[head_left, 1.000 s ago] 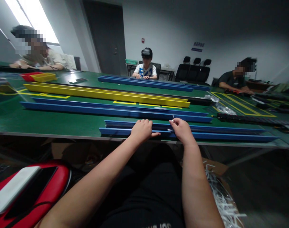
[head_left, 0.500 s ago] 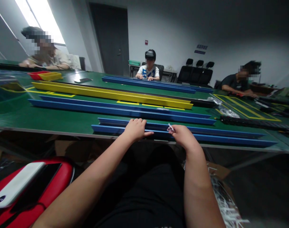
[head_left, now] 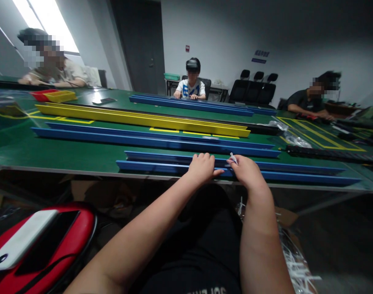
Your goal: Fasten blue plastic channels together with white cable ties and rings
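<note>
The nearest blue channel [head_left: 303,177] lies along the front edge of the green table. My left hand [head_left: 203,167] rests over this channel, fingers bent across its far wall and thumb stretched along the near wall; it is closed on the channel. Just to its right, my right hand [head_left: 243,169] pinches a small white strip [head_left: 234,158] above the channel. The strip's lower end is hidden by the fingers. Behind lie a second blue channel [head_left: 113,138] and a yellow channel [head_left: 143,119].
More blue channels [head_left: 189,105] lie farther back. Red [head_left: 43,95] and yellow trays [head_left: 62,96] stand at left. Three people sit around the table. A red stool [head_left: 79,228] holding two phones is at lower left; white strips [head_left: 299,265] fill a box at lower right.
My left hand has slid right along the nearest channel, closer to my right hand. My right hand has shifted slightly right with the white strip. The view has moved a little.
</note>
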A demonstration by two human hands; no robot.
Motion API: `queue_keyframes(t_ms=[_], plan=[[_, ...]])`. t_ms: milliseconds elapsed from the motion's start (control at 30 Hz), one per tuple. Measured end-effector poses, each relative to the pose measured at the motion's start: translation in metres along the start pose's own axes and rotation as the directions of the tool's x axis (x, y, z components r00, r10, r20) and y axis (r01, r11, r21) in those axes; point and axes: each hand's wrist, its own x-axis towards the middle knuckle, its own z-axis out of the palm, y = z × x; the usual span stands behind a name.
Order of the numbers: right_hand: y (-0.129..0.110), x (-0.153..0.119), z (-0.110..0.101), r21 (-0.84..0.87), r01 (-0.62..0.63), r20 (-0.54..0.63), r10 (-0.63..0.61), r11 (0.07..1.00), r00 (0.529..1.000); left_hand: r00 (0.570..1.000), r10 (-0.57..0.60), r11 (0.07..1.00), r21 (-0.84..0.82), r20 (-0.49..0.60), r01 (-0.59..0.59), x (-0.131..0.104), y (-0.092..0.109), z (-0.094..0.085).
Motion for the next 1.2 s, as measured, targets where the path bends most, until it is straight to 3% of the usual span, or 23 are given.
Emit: queue_keyframes(t_ms=[300, 400, 567, 700, 800, 1033, 1200], plan=[[0.022, -0.006, -0.009, -0.063, -0.073, 0.121, 0.080, 0.995, 0.989, 0.999, 0.042, 0.998, 0.048, -0.003, -0.041, -0.002, -0.006, 0.000], [0.023, -0.006, -0.010, -0.055, -0.066, 0.077, 0.071, 0.996, 0.995, 0.999, 0.037, 0.998, 0.049, -0.003, -0.037, -0.006, -0.012, -0.002], [0.013, -0.003, -0.008, 0.029, -0.055, -0.040, 0.056, 0.998, 0.998, 0.999, 0.036, 0.998, 0.050, -0.032, -0.035, -0.025, -0.047, -0.008], [0.000, -0.003, -0.003, 0.124, -0.038, -0.072, 0.047, 0.992, 0.996, 1.000, 0.026, 0.998, 0.060, -0.016, -0.025, -0.040, -0.077, -0.016], [-0.009, -0.006, -0.001, 0.145, 0.015, -0.073, -0.004, 0.989, 0.997, 1.000, -0.013, 0.998, 0.060, 0.010, 0.012, -0.045, -0.087, -0.021], [-0.021, -0.009, -0.006, 0.191, 0.083, -0.223, -0.040, 0.978, 0.974, 0.995, -0.072, 0.997, 0.046, 0.074, 0.069, -0.038, -0.081, -0.025], [-0.023, -0.007, -0.006, 0.340, 0.109, -0.215, -0.036, 0.934, 0.976, 0.992, -0.070, 0.997, 0.026, 0.107, 0.067, -0.027, -0.061, -0.023]])
